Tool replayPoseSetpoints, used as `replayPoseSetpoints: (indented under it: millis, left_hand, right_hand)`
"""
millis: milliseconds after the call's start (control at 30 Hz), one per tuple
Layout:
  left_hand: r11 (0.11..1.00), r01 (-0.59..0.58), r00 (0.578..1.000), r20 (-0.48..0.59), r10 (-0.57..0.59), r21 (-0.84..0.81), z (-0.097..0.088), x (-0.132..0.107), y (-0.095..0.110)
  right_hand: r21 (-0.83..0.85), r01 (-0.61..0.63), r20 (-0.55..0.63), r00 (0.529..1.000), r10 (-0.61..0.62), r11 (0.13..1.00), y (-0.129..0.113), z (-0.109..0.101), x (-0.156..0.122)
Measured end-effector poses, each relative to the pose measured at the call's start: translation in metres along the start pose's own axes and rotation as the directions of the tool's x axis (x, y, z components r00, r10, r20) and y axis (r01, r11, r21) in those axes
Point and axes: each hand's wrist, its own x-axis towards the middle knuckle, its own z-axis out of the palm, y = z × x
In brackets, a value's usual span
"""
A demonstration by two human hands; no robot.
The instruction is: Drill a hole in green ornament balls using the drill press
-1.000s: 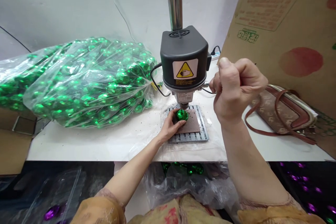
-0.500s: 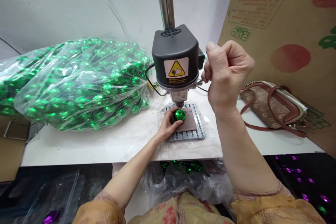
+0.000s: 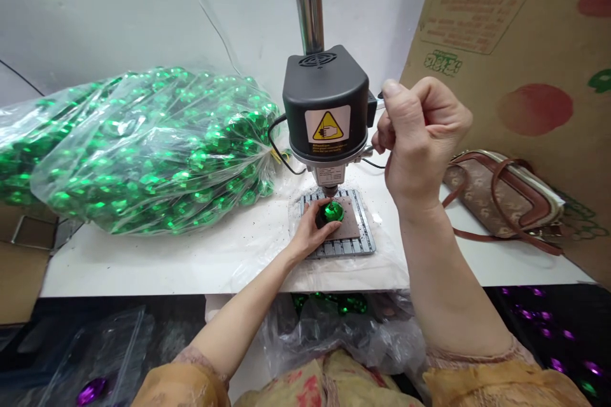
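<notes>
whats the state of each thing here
left hand: curled around the ball, resting on the plate
green mirror-faceted ball: gripped beneath the drill bit
black-headed bench drill: bit down at the ball's top, contact unclear
right hand: raised, closed in a fist
thin metal side lever: mostly hidden in the right fist
clear plastic bag of green balls: full, neck tied
brown patterned handbag: lying down, clasp shut

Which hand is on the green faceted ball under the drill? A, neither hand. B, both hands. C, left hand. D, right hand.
C: the left hand cups the green faceted ball on the slotted metal plate, while the right hand is raised beside the black drill head.
</notes>
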Motion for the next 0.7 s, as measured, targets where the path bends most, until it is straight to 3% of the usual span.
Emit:
replayPoseSetpoints:
  millis: [133,400,700]
  left_hand:
    - [1.000,0.007,1.000,-0.016,-0.007,-0.006,0.002,0.000,-0.003]
    - [1.000,0.003,1.000,-0.014,-0.003,0.018,0.003,0.000,-0.002]
    - [0.999,0.001,1.000,-0.017,0.000,0.045,0.002,-0.001,0.002]
  right_hand:
    - [0.022,0.039,-0.030,0.999,-0.038,0.999,0.001,-0.005,-0.014]
    - [0.143,0.228,-0.042,0.974,-0.225,0.963,0.013,-0.013,-0.039]
    - [0.143,0.281,-0.090,0.958,-0.271,0.949,0.025,-0.017,-0.049]
